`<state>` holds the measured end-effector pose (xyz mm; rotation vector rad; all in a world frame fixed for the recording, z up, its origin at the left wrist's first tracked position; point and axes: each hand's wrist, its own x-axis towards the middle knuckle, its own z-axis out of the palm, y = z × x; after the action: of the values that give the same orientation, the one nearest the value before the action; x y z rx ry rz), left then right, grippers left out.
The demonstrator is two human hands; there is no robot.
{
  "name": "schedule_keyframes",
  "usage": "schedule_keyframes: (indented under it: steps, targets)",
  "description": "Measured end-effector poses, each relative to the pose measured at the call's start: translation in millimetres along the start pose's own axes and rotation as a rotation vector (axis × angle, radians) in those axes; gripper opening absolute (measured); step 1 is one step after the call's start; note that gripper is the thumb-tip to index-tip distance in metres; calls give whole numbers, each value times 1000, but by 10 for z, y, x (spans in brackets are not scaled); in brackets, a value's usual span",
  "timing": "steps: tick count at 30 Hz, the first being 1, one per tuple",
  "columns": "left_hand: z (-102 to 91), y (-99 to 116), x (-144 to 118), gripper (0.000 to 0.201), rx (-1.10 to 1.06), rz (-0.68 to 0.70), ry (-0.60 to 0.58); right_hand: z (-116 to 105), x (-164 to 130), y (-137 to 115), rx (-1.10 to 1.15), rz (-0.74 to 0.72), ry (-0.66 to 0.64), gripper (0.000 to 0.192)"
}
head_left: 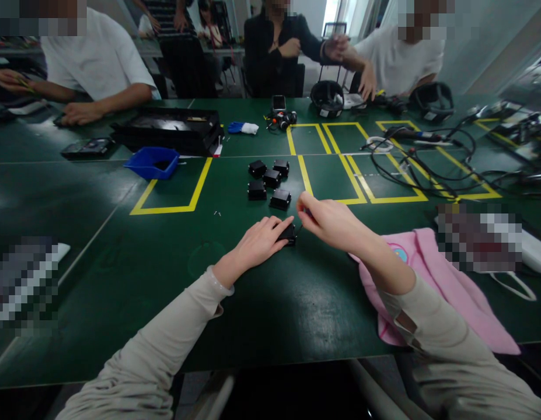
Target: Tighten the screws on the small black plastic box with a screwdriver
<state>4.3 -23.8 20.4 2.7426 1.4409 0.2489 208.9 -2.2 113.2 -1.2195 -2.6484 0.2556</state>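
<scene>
Left hand point(259, 242) fingers press one black box point(289, 234); right hand point(329, 221) pinched; five boxes point(270, 184) beyond.

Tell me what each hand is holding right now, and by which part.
Left hand presses on a small black box, fingers over its top. Right hand pinches something thin beside it; too small to identify.

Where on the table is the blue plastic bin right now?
In the head view the blue bin sits on the green table, left of centre, just in front of the black tray and left of the cluster of small black boxes.
</scene>
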Motion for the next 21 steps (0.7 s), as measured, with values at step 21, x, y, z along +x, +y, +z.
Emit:
schedule_keyframes:
  steps: [21]
  targets:
    - [0, 5, -8, 56, -6, 1, 15, 19, 7, -7, -12, 8, 25, 22]
